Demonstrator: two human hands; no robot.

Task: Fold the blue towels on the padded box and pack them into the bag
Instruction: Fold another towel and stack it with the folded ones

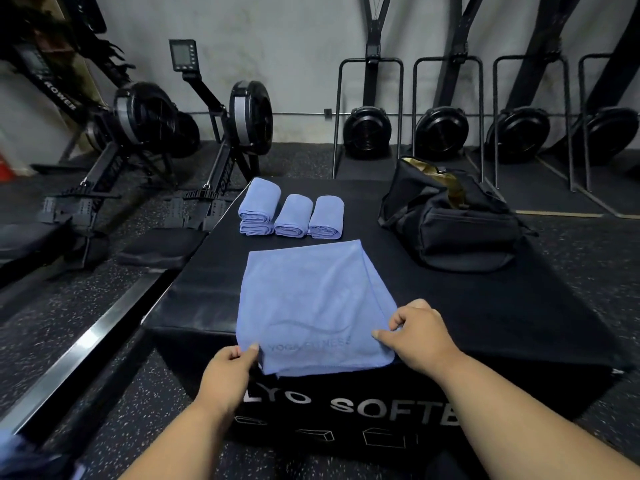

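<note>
The big black padded box (485, 323) sat right under the hands. A black cloth bag (446, 220) lay open beyond the right hand (415, 336). A flat blue towel (311, 306) lay between both hands. The left hand (228, 372) and right hand each pinched a near corner. Four small folded blue towels (294, 216) sat farther away.

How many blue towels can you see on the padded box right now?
5: two stacked at far left, two single folded ones beside them, and one spread near the front edge, pinched by both hands. Any inside the bag are hidden.
</note>
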